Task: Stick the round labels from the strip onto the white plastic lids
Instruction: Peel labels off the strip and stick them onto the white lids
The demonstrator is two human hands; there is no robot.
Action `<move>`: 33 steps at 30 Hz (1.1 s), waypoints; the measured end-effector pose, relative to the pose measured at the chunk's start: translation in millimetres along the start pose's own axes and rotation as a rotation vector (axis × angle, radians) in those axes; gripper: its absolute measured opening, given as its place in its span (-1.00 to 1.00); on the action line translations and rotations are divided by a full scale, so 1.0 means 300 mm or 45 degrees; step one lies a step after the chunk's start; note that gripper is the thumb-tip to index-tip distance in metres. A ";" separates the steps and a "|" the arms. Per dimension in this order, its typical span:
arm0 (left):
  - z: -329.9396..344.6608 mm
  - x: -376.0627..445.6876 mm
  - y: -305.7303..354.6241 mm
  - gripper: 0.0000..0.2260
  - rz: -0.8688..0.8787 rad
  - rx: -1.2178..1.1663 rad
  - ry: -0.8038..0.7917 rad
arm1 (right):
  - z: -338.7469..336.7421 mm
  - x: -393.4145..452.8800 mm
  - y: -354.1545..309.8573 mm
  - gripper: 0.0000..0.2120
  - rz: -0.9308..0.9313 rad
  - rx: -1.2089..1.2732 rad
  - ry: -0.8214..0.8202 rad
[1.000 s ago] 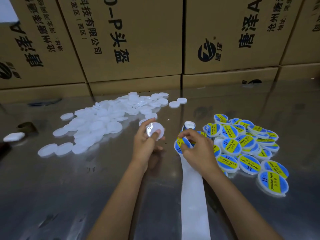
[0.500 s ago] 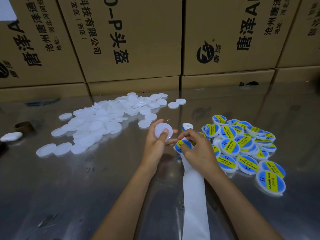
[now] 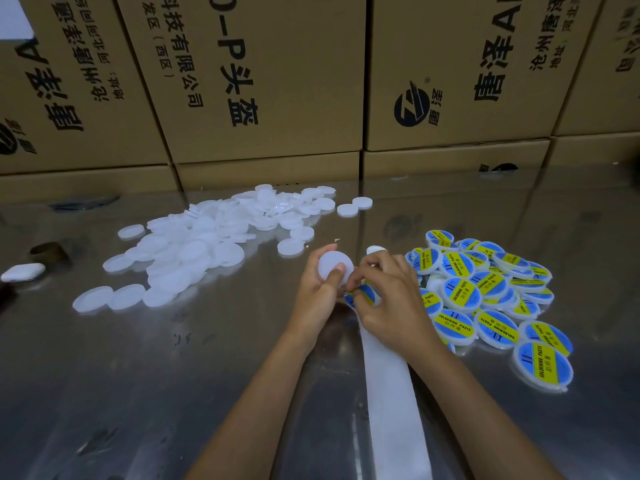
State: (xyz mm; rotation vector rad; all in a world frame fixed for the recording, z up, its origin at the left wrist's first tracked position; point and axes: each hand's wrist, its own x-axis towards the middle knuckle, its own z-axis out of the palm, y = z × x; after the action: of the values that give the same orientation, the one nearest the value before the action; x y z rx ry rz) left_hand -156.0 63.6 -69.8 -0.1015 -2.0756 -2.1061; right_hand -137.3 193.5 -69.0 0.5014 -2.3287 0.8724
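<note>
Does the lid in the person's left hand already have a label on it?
No, the lid held in the left hand shows a plain white face, unlike the blue-and-yellow labelled lids piled at the right.

Left hand (image 3: 317,299) gripping 1 white lid (image 3: 335,268); right hand (image 3: 388,303) pinching blue-yellow label (image 3: 363,295) at strip (image 3: 391,393). Unlabelled lids (image 3: 201,251) left, labelled lids (image 3: 485,292) right on metal table (image 3: 138,375).
</note>
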 end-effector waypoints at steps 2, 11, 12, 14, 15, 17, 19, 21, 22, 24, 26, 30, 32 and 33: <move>-0.003 0.000 -0.007 -0.69 0.012 0.059 0.009 | -0.004 -0.001 -0.013 -0.84 -0.010 0.158 -0.028; -0.006 0.005 0.004 -0.70 -0.136 0.016 -0.029 | -0.043 0.023 -0.055 -0.82 0.448 0.935 0.004; -0.006 0.005 0.011 -0.70 -0.148 -0.033 -0.019 | -0.048 0.027 -0.054 -0.81 0.484 0.997 0.031; -0.009 0.005 0.025 -0.69 -0.164 -0.106 -0.008 | -0.054 0.032 -0.049 -0.79 0.545 1.100 0.071; -0.009 0.004 0.031 -0.70 -0.178 -0.154 -0.013 | -0.054 0.034 -0.046 -0.77 0.565 1.133 0.086; -0.004 0.000 0.045 -0.75 -0.231 -0.312 -0.045 | -0.053 0.037 -0.042 -0.73 0.576 1.143 0.112; 0.004 -0.008 0.057 -0.78 -0.273 -0.455 -0.107 | -0.047 0.037 -0.040 -0.71 0.544 1.113 0.133; 0.012 -0.014 0.069 -0.71 -0.296 -0.553 -0.182 | -0.042 0.036 -0.040 -0.69 0.493 1.072 0.154; 0.016 -0.014 0.072 -0.65 -0.300 -0.578 -0.213 | -0.039 0.036 -0.038 -0.69 0.465 1.043 0.162; 0.022 -0.015 0.074 -0.57 -0.294 -0.598 -0.266 | -0.034 0.032 -0.033 -0.70 0.420 0.978 0.159; 0.026 -0.016 0.072 -0.52 -0.289 -0.614 -0.296 | -0.030 0.027 -0.032 -0.72 0.406 0.930 0.138; 0.035 -0.022 0.077 -0.50 -0.301 -0.609 -0.305 | -0.023 0.024 -0.039 -0.67 0.362 0.822 0.166; 0.039 -0.024 0.080 -0.50 -0.303 -0.604 -0.307 | -0.025 0.024 -0.042 -0.65 0.355 0.801 0.170; 0.040 -0.024 0.081 -0.51 -0.300 -0.599 -0.310 | -0.026 0.024 -0.041 -0.65 0.359 0.793 0.169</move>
State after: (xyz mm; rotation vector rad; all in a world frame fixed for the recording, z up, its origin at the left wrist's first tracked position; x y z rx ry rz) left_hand -145.6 75.8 -47.0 -0.1923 -1.7304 -2.8210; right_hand -133.2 189.1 -54.0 0.3455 -2.0050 1.7286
